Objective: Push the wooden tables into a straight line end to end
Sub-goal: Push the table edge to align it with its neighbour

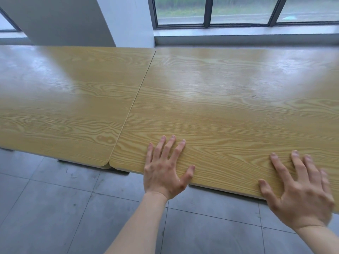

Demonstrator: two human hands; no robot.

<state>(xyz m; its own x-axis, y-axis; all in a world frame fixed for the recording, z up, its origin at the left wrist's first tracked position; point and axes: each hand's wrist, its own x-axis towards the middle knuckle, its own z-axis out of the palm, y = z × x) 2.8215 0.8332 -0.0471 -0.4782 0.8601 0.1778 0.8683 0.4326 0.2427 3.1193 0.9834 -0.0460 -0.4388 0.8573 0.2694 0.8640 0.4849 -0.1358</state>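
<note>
Two light wooden tables stand side by side under the window. The left table [69,99] and the right table [229,110] meet along a thin seam, their short ends touching. My left hand [164,171] lies flat on the right table's near edge, fingers spread, close to the seam corner. My right hand [300,189] rests flat on the same near edge farther right, fingers spread and slightly blurred. Neither hand holds anything.
A white pillar [60,21] rises behind the left table. A grey window sill [238,36] and dark-framed windows [207,11] run behind the right table. Grey floor tiles [55,208] lie on my side. Dark table feet [120,171] show under the near edges.
</note>
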